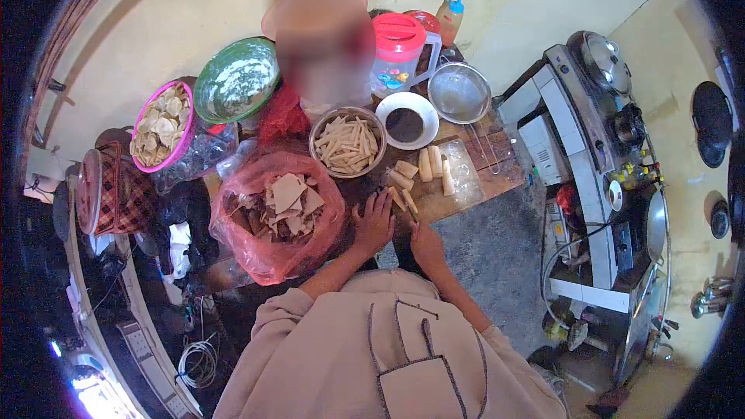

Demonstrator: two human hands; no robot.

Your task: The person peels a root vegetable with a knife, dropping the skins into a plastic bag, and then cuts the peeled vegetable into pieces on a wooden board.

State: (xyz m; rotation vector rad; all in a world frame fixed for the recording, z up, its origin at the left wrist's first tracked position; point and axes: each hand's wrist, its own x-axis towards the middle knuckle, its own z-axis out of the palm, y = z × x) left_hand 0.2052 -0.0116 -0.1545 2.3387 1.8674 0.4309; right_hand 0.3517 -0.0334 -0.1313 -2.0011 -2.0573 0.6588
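Observation:
At the table's front edge my left hand [374,221] rests with its fingertips against pale cut sticks [399,199], its fingers near together. My right hand [426,244] is closed around the handle of a knife [412,213], whose blade lies by the sticks. Peeled pale pieces [431,164] lie on a clear board [463,174] just beyond. A metal bowl [348,142] of cut sticks stands behind my left hand. To its left is a red plastic bag [277,217] with flat pale pieces inside.
Behind the board are a white bowl [407,121] of dark liquid, a strainer [459,93] and a red-lidded pitcher [400,51]. A green basin [237,80] and a pink basket [162,126] of slices stand at back left. A stove [587,109] is on the right.

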